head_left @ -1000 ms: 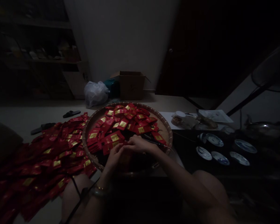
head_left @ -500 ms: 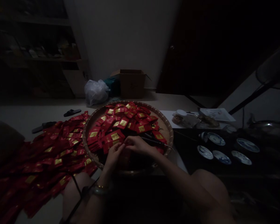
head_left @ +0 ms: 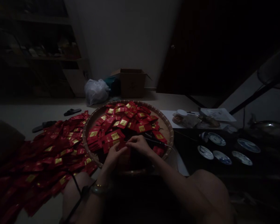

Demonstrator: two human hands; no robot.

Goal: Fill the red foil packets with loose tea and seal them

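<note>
The pale tabletop (head_left: 37,109) carried red gold-labelled sachets (head_left: 49,155), heaped in a round woven bamboo tray (head_left: 164,127) and spilled in a loose pile to its left. Two dark slippers (head_left: 72,112) lay just beyond the pile. Farther back stood an open cardboard box (head_left: 132,84) beside a white plastic bag (head_left: 95,92). To the right, blue-and-white saucers (head_left: 205,152) sat on a dark surface (head_left: 189,161).
</note>
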